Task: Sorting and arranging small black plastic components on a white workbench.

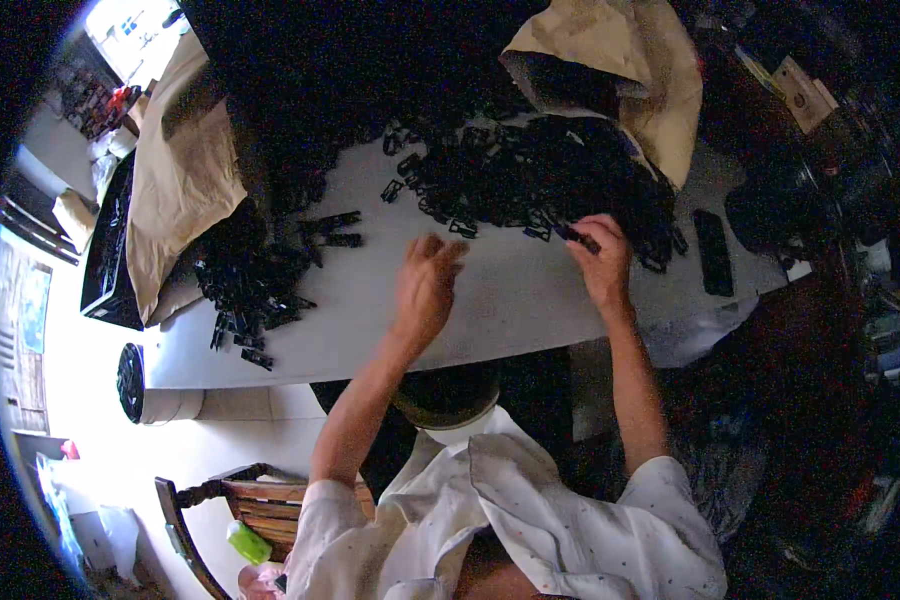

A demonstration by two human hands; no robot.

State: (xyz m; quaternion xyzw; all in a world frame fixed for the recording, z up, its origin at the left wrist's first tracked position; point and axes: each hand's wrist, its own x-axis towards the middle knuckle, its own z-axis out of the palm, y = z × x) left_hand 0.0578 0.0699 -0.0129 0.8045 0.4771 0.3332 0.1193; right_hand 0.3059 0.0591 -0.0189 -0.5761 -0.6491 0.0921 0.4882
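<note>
On the pale table (360, 335), my right hand (607, 268) pinches a small dark piece (582, 238) at the near edge of a big heap of small black plastic pieces (530, 175). Several of these look like little open frames. My left hand (429, 285) hovers to the left of it, its fingers curled together and slightly smeared; whatever they hold, if anything, is hidden. Further left lies a second pile of longer black clip-like pieces (255, 275). A few such clips (342, 230) lie apart between this pile and my left hand.
An open brown paper sack (675, 90) stands behind the heap. More brown paper (180, 190) drapes over a black crate (110, 250) at the left. A dark flat oblong object (712, 252) lies at the right. A wooden chair (260, 510) stands lower left, with a green item on it.
</note>
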